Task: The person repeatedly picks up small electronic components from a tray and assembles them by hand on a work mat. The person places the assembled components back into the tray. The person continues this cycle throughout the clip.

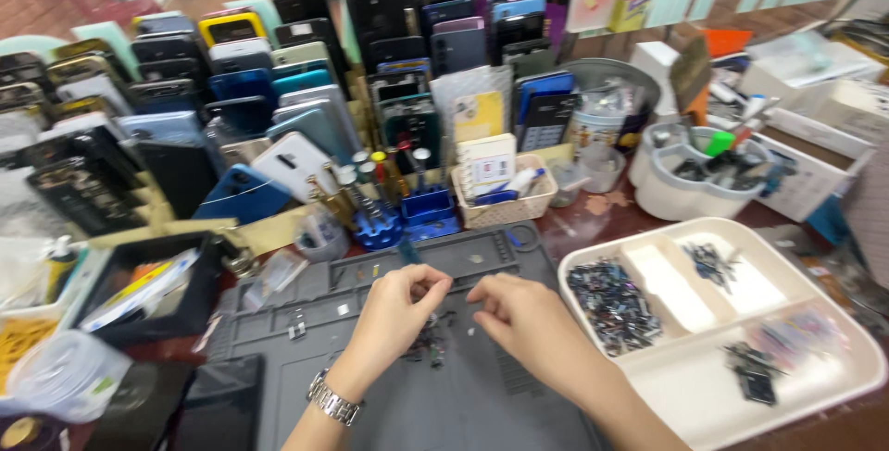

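My left hand (400,307), with a metal watch on its wrist, hovers over a grey work mat (389,395), fingertips pinched together above a small heap of tiny dark parts (429,342). My right hand (523,317) lies just right of it, fingers curled toward the same heap, its fingertips almost touching those of the left. What each pinch holds is too small and blurred to make out.
A cream divided tray (815,386) with small dark parts sits at the right. Behind the mat are a blue screwdriver holder (380,224), a small basket (505,206), and rows of upright phones (231,90). A black tray (139,289) lies left.
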